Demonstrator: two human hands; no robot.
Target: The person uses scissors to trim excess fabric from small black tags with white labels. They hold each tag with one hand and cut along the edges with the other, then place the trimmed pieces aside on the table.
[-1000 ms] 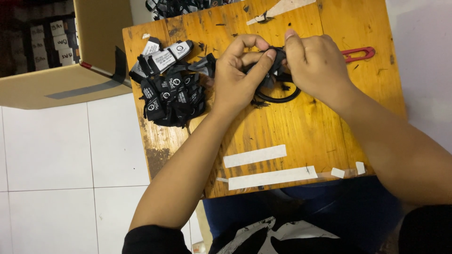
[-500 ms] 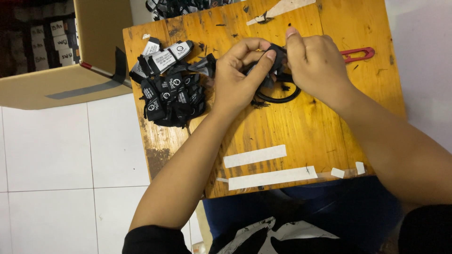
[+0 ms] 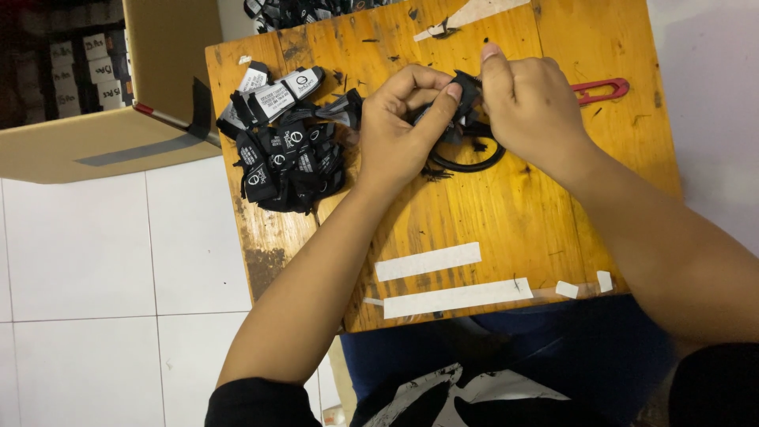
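My 2 hands pinch 1 small black piece over the wooden table [image 3: 506, 221].
Left hand [image 3: 399, 119] and right hand [image 3: 534, 107] both grip the black piece [image 3: 465, 85], above 1 black ring [image 3: 466, 162]; 1 pile of black labels [image 3: 288, 154] lies left, 1 red clip [image 3: 601, 89] right.

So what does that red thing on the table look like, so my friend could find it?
Look at the worn orange wooden table, then along its far right side. Just past the right hand lies a thin red looped plastic clip, flat on the wood. It is the only red thing; the labels and cord nearby are black.
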